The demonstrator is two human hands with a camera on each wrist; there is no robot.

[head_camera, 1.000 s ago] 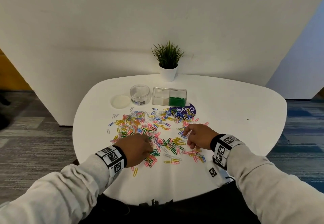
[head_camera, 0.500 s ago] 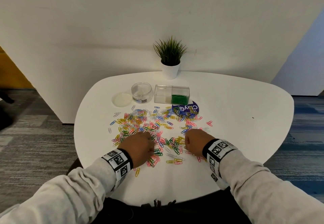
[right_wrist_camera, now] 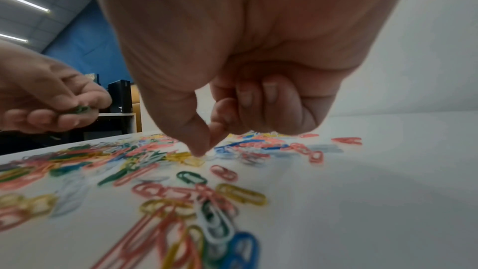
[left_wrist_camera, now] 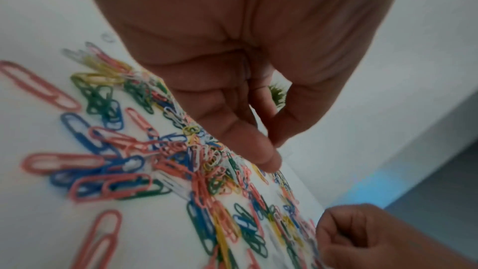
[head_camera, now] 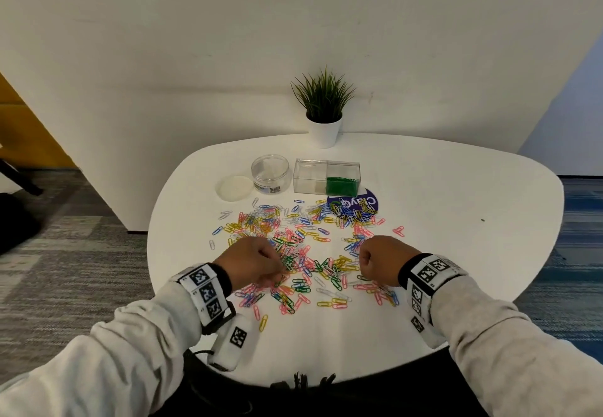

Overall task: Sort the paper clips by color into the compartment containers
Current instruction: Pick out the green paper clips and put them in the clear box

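Many coloured paper clips [head_camera: 313,253] lie scattered on the white table [head_camera: 456,221]. At the back stands a clear two-compartment box [head_camera: 310,175] with green clips [head_camera: 341,185] in its right half. My left hand [head_camera: 280,274] hovers over the pile's near left and pinches a few green clips [right_wrist_camera: 77,109] between thumb and fingers. My right hand [head_camera: 362,261] is curled into a fist at the pile's right side. Its thumb and forefinger [right_wrist_camera: 205,148] pinch down on a pale yellow clip [right_wrist_camera: 194,161] that lies on the table.
A round clear jar [head_camera: 270,173] and its lid [head_camera: 234,188] sit left of the box. A potted plant [head_camera: 323,106] stands against the wall behind. A blue sticker [head_camera: 354,203] lies under some clips. Bare tabletop stretches to the right.
My right hand has drawn a little nearer to me over the pile and its fingers have closed down. The left hand has stayed over the pile's near left. The head view shifted slightly.
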